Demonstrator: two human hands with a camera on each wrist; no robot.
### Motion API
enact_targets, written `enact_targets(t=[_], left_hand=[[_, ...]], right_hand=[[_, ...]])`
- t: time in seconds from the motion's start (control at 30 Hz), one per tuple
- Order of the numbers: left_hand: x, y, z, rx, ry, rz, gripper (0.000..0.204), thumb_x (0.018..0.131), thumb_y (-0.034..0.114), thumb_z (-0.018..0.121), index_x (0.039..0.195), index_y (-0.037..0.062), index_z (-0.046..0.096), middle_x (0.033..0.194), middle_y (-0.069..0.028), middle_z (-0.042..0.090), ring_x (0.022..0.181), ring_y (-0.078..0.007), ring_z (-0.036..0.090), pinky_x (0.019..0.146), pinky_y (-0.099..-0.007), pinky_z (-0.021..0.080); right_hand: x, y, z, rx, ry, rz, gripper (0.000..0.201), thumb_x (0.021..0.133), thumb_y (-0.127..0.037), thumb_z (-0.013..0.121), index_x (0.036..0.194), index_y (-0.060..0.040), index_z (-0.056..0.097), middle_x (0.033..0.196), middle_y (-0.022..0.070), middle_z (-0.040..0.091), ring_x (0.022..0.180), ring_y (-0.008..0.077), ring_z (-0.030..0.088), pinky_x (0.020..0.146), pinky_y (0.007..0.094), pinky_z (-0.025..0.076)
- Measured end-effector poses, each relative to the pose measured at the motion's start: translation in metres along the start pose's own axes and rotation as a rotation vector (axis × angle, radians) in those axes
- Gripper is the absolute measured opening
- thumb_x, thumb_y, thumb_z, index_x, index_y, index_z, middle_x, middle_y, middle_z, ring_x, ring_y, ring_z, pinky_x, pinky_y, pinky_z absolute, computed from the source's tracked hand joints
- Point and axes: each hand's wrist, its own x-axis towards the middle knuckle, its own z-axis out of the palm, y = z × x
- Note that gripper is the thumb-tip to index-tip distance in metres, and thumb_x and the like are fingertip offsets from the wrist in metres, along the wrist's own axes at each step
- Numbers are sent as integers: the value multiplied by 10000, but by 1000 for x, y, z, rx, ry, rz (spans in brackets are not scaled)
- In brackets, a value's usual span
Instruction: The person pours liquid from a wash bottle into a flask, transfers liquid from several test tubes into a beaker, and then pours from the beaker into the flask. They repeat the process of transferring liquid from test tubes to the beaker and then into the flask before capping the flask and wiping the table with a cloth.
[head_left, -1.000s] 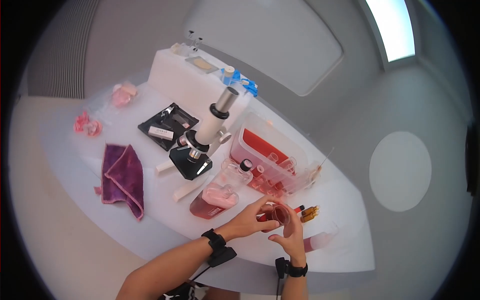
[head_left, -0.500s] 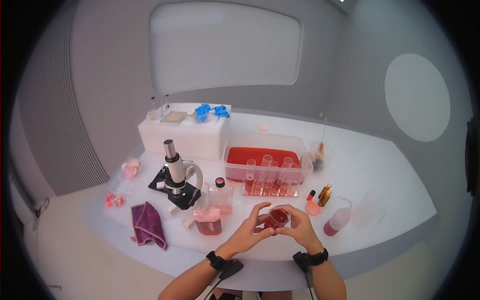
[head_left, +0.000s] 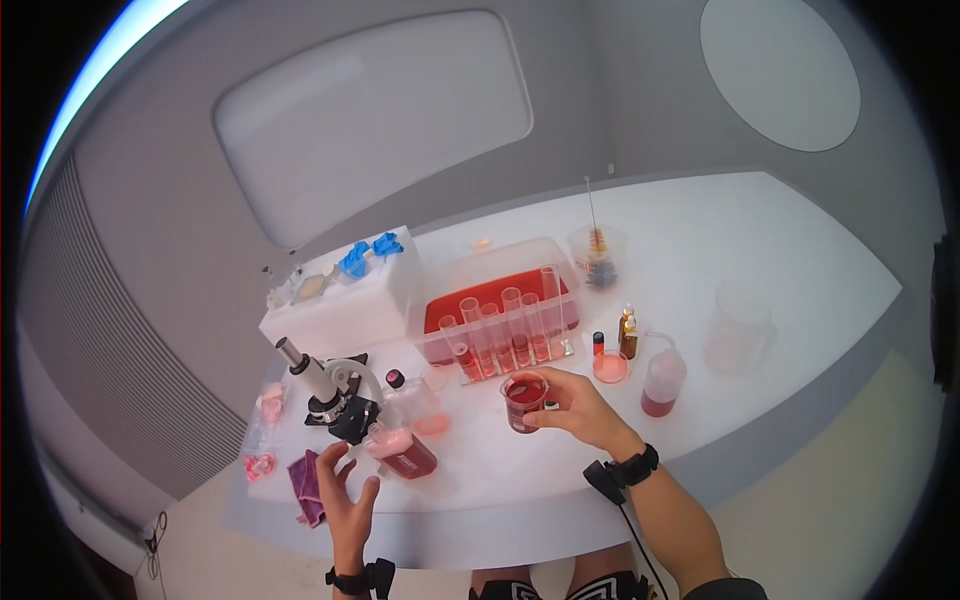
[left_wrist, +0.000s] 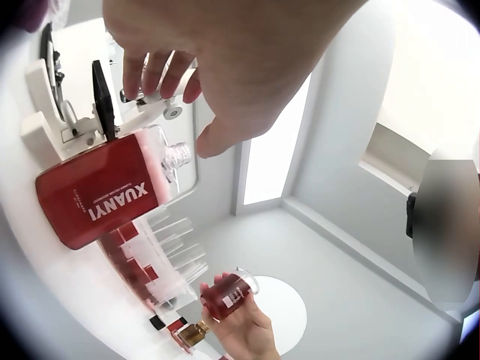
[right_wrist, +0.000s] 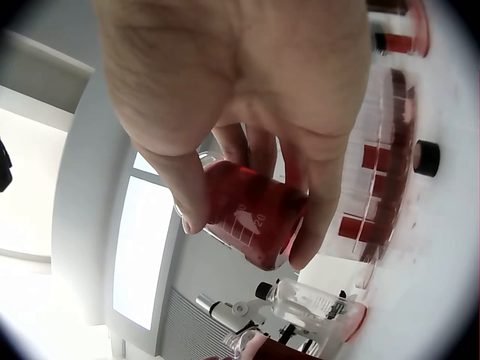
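Note:
My right hand [head_left: 590, 415] holds a small glass beaker [head_left: 525, 402] of dark red liquid upright over the table front. In the right wrist view its thumb and fingers wrap the beaker [right_wrist: 255, 214], which bears white graduation marks. My left hand [head_left: 347, 505] holds nothing; its fingers are spread and loosely bent beside a flat bottle [head_left: 408, 453] of red liquid. The left wrist view shows this bottle [left_wrist: 105, 187] lettered XUANYI, its clear neck uncapped and close to my thumb. A clear black-capped bottle [head_left: 402, 400] stands just behind it.
A microscope [head_left: 325, 395] stands behind my left hand, with a purple cloth [head_left: 306, 488] nearby. Several test tubes in a rack [head_left: 515, 362] stand before a tub [head_left: 570, 300] of red liquid. Rightward are a small dish [head_left: 611, 368], amber bottles [head_left: 628, 335] and a wash bottle [head_left: 660, 385].
Both hands were around the beaker. The left hand has let go and moved left to the red bottle, while the right hand keeps the beaker. The head view has turned.

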Motion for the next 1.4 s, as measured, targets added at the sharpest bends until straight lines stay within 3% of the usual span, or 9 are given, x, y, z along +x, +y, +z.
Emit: enact_targets(t=[0.23,0.6,0.67,0.97,1.07,1.13,1.2,1.3,1.4], left_hand=[[13,-21,23,-86,-106,-111,779,825,15,793,1499,14,402,1483,-165,479,1424,-275,484,1186,-450,443],[16,-35,42,-157,-221,-101,715,872,-31,761,1483,-10,390,1394,-190,571,1291,-254,620,1118,-397,508],[16,-32,52,-173,-274,-66,684,871,-17,786,1453,-12,427,1352,-173,611,1253,-238,645,1087,-377,526],[33,-14,95,-309,-541,-41,595,877,95,859,1400,11,588,1301,-104,682,1227,-202,656,1100,-378,508],[39,-24,103,-394,-720,-17,589,885,115,863,1399,16,593,1328,-100,671,1279,-195,621,1146,-396,469],[42,-29,104,-469,-744,-30,583,887,117,862,1396,16,594,1327,-98,671,1274,-193,622,1145,-396,468],[43,-35,105,-566,-779,-43,538,885,119,860,1354,9,619,1287,-87,687,1239,-178,627,1124,-381,470],[46,-41,105,-624,-796,-34,501,868,119,863,1308,12,649,1232,-91,705,1184,-180,645,1085,-363,481],[49,-43,101,-608,-798,-22,521,832,115,893,1292,39,660,1216,-68,698,1155,-182,641,1075,-360,475]], right_hand=[[0,14,-9,-3,26,6,537,911,-84,799,1402,-22,590,1276,53,647,1184,168,634,971,316,552],[0,5,-13,-70,80,24,513,915,-155,811,1369,-40,602,1246,47,643,1122,155,632,938,307,557],[-2,-1,-11,-30,63,48,532,916,-90,804,1400,-32,591,1311,40,631,1232,162,607,1055,321,510],[10,-20,2,-101,-40,85,615,905,-41,822,1465,-21,567,1381,56,609,1248,173,619,1033,335,555],[23,-22,8,-137,-104,89,651,888,0,821,1472,-38,537,1395,68,603,1276,198,615,1055,359,552],[34,-28,13,-156,-149,97,664,881,11,822,1473,-45,526,1403,73,600,1286,208,612,1064,369,547],[45,-28,15,-147,-155,111,681,806,-3,852,1408,-40,537,1279,101,660,1280,306,651,1077,445,544],[63,-40,17,-163,-285,126,669,801,37,856,1390,-44,549,1298,117,660,1280,278,651,1113,438,514],[77,-44,17,-242,-350,161,710,722,10,890,1351,-27,564,1267,153,693,1255,355,677,1116,504,507]])
